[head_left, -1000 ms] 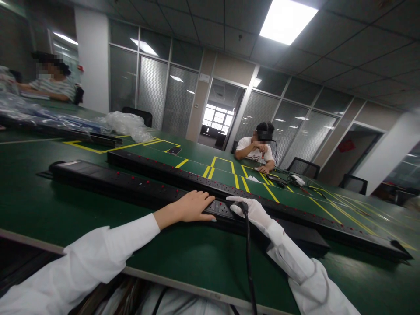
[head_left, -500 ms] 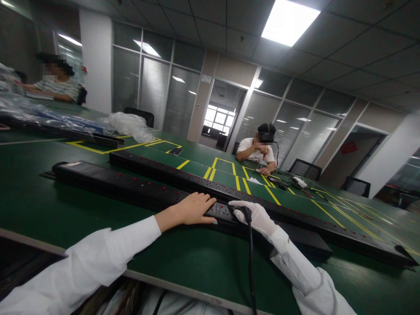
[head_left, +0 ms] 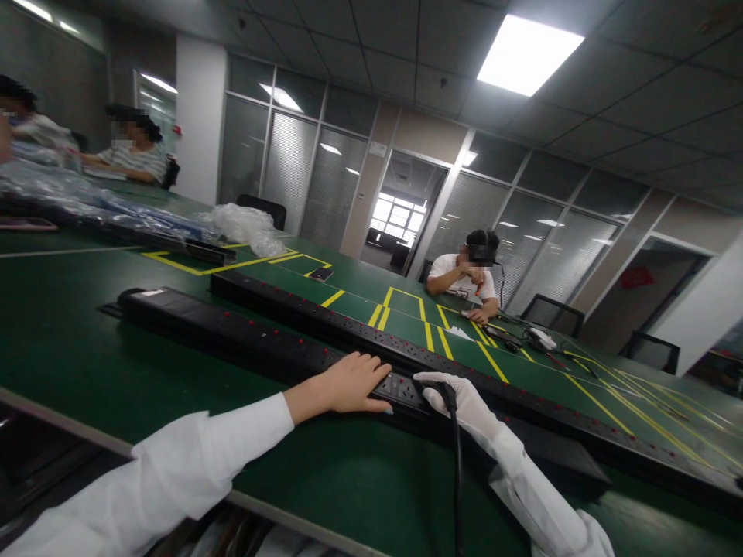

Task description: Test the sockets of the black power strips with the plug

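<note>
My left hand (head_left: 355,384), bare, lies across the near black power strip (head_left: 214,329), fingers over its top and thumb along its front edge. Just right of it, my right hand (head_left: 458,398) wears a white glove and grips the plug of a black cable (head_left: 458,480). That plug is at the strip's top face; whether it sits in a socket is hidden by the fingers. Sockets (head_left: 399,387) show between the hands. A second long black strip (head_left: 360,333) with red switches runs behind the first one.
Both strips lie on a green table (head_left: 290,472) marked with yellow tape. Clear plastic wrap (head_left: 247,226) and wrapped strips are at the left, a phone (head_left: 321,273) behind. Across the table sits a person (head_left: 458,275) near cables (head_left: 505,338); more people sit far left.
The whole view has shifted, so the strips and both hands appear slightly farther right and lower. Another person has come into view at the far left. Both hands keep their places on the strip.
</note>
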`<state>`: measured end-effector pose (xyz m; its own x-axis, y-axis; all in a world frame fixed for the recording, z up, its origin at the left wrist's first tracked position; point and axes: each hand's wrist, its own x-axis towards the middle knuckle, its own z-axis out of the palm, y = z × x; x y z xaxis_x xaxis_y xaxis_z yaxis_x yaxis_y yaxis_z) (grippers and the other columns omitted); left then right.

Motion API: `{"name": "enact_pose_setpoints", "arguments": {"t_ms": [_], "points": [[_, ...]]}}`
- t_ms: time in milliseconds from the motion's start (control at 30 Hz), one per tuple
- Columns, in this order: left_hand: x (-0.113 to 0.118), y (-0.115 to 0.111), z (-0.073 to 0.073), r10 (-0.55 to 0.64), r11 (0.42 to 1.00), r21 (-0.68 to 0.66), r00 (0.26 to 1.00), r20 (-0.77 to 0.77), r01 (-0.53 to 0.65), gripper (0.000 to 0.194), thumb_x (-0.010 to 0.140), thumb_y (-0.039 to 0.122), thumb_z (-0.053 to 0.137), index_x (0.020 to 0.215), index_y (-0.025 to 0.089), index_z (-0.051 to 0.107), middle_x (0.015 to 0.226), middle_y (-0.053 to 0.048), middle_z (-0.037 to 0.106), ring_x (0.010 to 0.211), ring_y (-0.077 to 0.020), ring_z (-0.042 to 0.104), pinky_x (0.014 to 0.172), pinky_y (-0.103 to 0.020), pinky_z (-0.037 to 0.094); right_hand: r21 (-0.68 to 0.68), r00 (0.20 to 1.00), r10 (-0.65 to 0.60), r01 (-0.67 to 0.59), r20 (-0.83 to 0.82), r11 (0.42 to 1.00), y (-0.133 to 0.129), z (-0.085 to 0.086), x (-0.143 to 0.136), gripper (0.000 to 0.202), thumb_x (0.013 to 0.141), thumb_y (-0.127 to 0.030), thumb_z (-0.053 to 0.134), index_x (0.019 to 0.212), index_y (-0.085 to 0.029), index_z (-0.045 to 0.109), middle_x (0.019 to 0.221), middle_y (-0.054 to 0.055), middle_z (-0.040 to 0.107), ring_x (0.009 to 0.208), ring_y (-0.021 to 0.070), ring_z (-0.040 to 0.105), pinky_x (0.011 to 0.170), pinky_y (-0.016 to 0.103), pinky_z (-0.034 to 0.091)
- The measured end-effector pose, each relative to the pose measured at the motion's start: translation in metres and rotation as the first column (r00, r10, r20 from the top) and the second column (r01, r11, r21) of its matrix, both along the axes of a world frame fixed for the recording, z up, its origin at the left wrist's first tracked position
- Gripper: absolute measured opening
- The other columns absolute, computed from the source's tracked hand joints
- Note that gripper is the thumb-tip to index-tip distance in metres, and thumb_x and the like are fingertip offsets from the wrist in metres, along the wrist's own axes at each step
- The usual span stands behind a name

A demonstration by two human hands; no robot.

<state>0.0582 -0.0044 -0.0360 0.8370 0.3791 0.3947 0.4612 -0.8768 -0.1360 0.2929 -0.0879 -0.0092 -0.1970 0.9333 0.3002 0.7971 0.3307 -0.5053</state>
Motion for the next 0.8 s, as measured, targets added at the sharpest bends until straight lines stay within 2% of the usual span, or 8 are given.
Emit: {"name": "enact_pose_setpoints", "arguments": {"t_ms": [167,500,800], "points": [[-0.0001,-0.0008,0.0016,0.001,1.000,-0.009,1.000,-0.007,-0.002,0.070,0.075,0.068,0.027,0.121,0.017,0.039,0.104,-0.011,0.055,0.092,-0.0253,0.052,0.078,-0.035,0.034,-0.008,1.000,0.007,-0.007,0.005,1.000,0.0012,-0.0004,0.0013,0.035,0.077,-0.038,0.049,0.104,-0.019,0.061,0.092,0.005,0.065,0.074,0.0161,0.060,0.067,0.024,0.047],[0.0000,-0.0038,0.0045,0.019,1.000,-0.011,1.000,-0.016,-0.019,0.070,0.075,0.067,0.028,0.121,0.017,0.039,0.105,-0.011,0.054,0.092,-0.0253,0.052,0.080,-0.036,0.034,0.000,0.999,0.030,-0.030,-0.012,1.000,0.0010,0.0063,0.0003,0.033,0.077,-0.038,0.050,0.101,-0.019,0.062,0.095,0.005,0.065,0.083,0.0189,0.060,0.077,0.029,0.046],[0.0019,-0.0043,0.0045,0.024,1.000,-0.019,0.999,-0.032,-0.025,0.070,0.075,0.067,0.029,0.124,0.017,0.036,0.107,-0.011,0.053,0.093,-0.0255,0.051,0.081,-0.036,0.034,-0.008,1.000,-0.021,0.021,-0.012,1.000,0.0026,0.0053,0.0012,0.036,0.076,-0.042,0.048,0.100,-0.020,0.064,0.079,0.003,0.067,0.068,0.0169,0.061,0.063,0.025,0.048]]}}
